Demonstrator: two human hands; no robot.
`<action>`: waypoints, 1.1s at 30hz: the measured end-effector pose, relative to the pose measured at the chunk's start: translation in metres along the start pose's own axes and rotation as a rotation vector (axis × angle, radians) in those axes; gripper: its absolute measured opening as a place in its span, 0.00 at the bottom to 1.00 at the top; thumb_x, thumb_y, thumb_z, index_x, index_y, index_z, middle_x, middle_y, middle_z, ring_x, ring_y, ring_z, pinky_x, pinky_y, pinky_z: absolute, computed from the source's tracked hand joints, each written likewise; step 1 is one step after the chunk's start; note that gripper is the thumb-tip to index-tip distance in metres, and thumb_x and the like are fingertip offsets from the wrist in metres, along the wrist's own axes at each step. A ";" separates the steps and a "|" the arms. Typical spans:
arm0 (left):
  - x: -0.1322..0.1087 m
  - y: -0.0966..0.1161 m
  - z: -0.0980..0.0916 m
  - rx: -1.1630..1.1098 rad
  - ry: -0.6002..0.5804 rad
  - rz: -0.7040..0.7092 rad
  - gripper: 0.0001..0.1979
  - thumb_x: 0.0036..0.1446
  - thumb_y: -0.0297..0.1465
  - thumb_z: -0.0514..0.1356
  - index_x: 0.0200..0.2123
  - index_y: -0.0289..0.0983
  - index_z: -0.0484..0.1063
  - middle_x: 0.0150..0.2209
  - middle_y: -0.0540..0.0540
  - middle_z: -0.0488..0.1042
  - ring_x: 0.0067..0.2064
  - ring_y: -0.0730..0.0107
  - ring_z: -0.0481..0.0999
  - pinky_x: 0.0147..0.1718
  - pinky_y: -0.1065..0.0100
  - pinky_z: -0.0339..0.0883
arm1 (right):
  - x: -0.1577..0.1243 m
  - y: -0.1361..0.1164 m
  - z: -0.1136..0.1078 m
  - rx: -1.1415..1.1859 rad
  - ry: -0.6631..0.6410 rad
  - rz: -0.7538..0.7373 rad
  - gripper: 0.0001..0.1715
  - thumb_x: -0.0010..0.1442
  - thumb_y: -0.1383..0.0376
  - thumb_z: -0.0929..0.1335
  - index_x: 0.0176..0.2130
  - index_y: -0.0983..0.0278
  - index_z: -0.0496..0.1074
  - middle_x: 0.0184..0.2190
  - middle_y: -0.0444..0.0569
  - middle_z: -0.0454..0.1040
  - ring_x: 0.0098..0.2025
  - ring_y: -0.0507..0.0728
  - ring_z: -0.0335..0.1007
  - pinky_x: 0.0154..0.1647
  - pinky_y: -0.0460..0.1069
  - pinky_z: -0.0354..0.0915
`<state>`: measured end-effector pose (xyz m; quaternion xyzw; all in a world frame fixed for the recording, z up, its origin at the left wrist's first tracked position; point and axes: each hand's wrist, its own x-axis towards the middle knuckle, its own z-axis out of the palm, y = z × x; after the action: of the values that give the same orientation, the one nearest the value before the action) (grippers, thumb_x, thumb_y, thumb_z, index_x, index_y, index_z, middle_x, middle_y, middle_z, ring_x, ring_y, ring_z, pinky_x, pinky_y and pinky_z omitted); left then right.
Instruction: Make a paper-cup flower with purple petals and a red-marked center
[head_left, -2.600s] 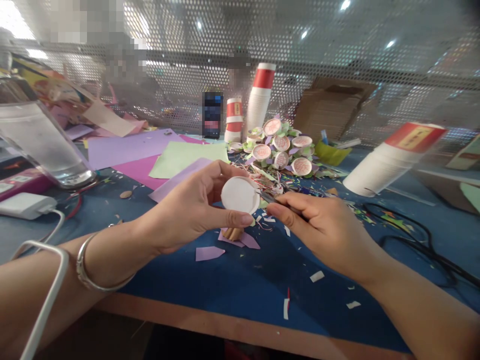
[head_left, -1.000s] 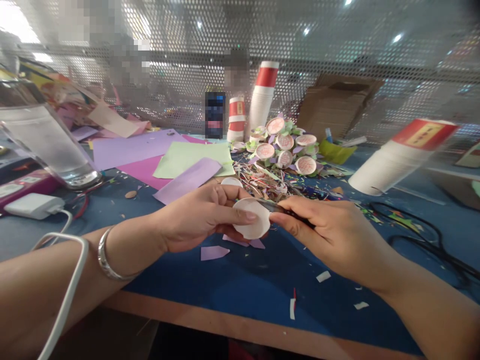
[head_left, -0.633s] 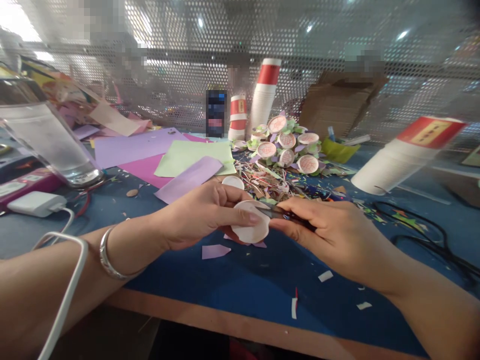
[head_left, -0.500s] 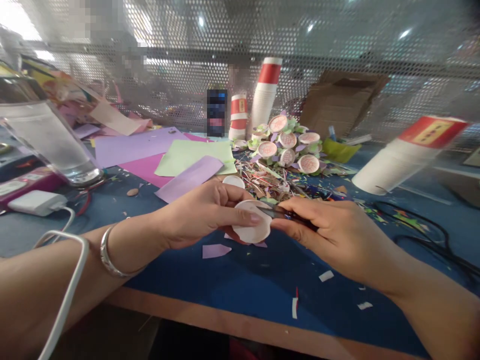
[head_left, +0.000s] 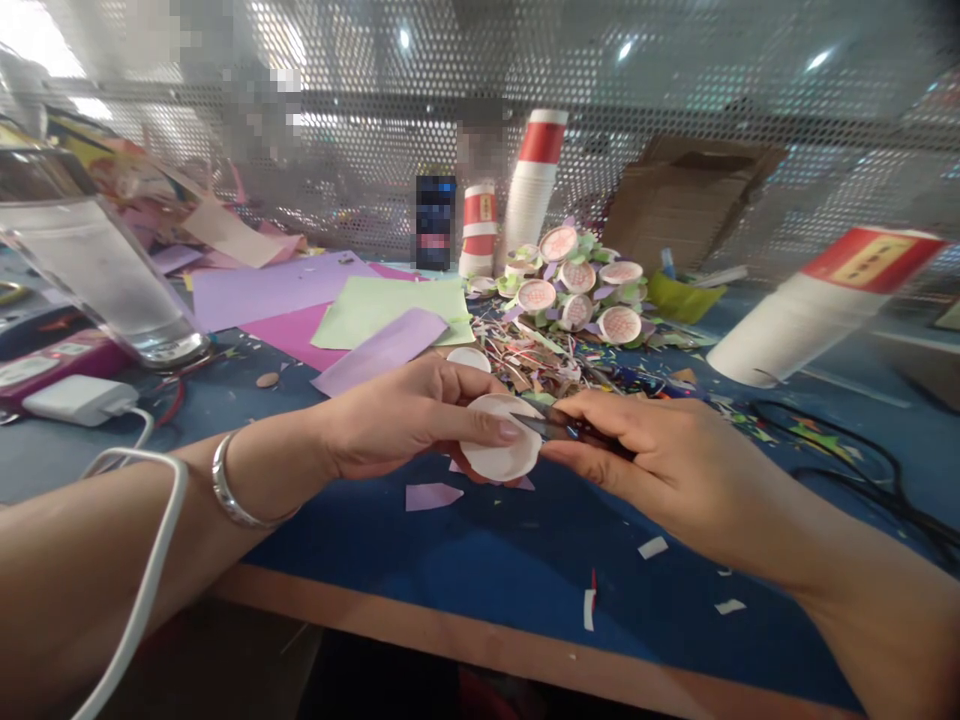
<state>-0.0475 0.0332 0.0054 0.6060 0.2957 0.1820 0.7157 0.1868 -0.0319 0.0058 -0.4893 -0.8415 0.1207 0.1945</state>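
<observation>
My left hand (head_left: 397, 415) pinches a round white paper-cup bottom (head_left: 501, 450) between thumb and fingers, just above the blue table (head_left: 480, 560). My right hand (head_left: 645, 455) is closed round a small pair of scissors (head_left: 559, 428) whose dark blades lie across the disc's upper edge. A second white disc (head_left: 468, 358) lies on the table just behind my left fingers. A silver bangle circles my left wrist.
A heap of paper scraps (head_left: 540, 365) and cut cup flowers (head_left: 581, 290) lies behind my hands. Stacked red-and-white cups (head_left: 532, 190) stand at the back, another stack (head_left: 817, 300) lies right. Coloured paper sheets (head_left: 330, 300), a glass jar (head_left: 97, 270), a white charger (head_left: 79, 398) and black cables (head_left: 847, 470) lie around.
The disc came down from an upright hold to a lower, flatter one. The scissor blades moved onto its edge; both hands stay together since.
</observation>
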 end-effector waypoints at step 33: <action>-0.006 0.002 0.007 0.020 0.002 0.044 0.13 0.63 0.36 0.64 0.33 0.31 0.78 0.31 0.41 0.81 0.31 0.70 0.81 0.29 0.74 0.68 | 0.001 0.000 -0.001 -0.040 0.052 -0.009 0.22 0.72 0.50 0.63 0.37 0.61 0.75 0.24 0.41 0.72 0.23 0.51 0.66 0.25 0.48 0.57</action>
<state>-0.0472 0.0241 0.0095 0.6191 0.2850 0.1953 0.7053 0.1870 -0.0305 0.0069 -0.4924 -0.8405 0.0903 0.2073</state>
